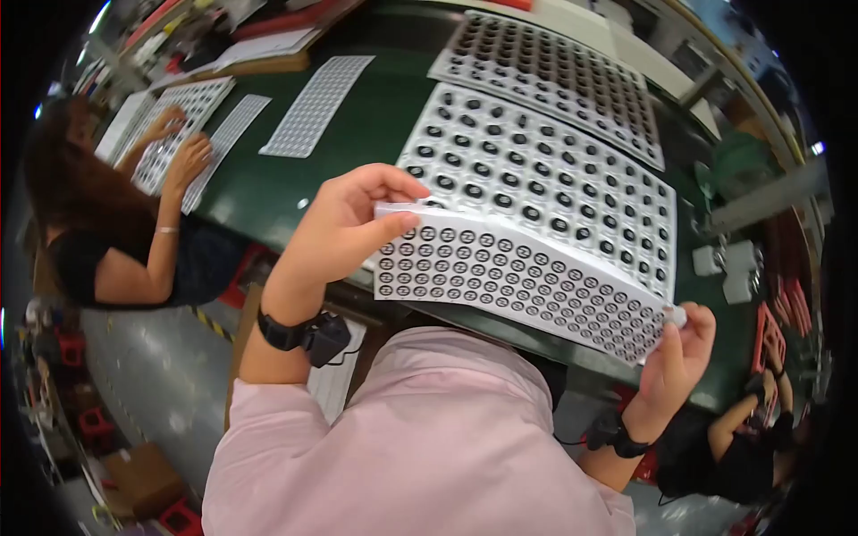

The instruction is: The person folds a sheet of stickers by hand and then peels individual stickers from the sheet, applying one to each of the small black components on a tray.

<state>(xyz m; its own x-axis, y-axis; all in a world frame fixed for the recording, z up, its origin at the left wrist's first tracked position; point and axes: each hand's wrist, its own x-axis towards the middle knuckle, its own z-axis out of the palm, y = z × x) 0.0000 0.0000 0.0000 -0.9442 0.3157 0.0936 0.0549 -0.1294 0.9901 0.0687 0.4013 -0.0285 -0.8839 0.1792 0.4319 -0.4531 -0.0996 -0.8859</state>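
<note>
Between my two hands stretches a white sticker sheet (pixel 500 277) with rows of round black-printed stickers. My left hand (pixel 353 219) pinches its upper left corner between thumb and fingers. At the sheet's right end, my right hand (pixel 681 344) is closed on the corner. The top edge of the sheet is curled over along its length. Just beyond it lies a clear-white plastic tray (pixel 545 152) with rows of pockets, each holding a small black oval part. The sheet covers the tray's near edge.
A second filled tray (pixel 554 76) lies behind the first. Another sticker sheet (pixel 317 107) rests on the green table (pixel 295 189) to the left. A co-worker (pixel 134 214) there handles a similar tray (pixel 183 125). White blocks (pixel 740 271) stand at right, near another person (pixel 751 447).
</note>
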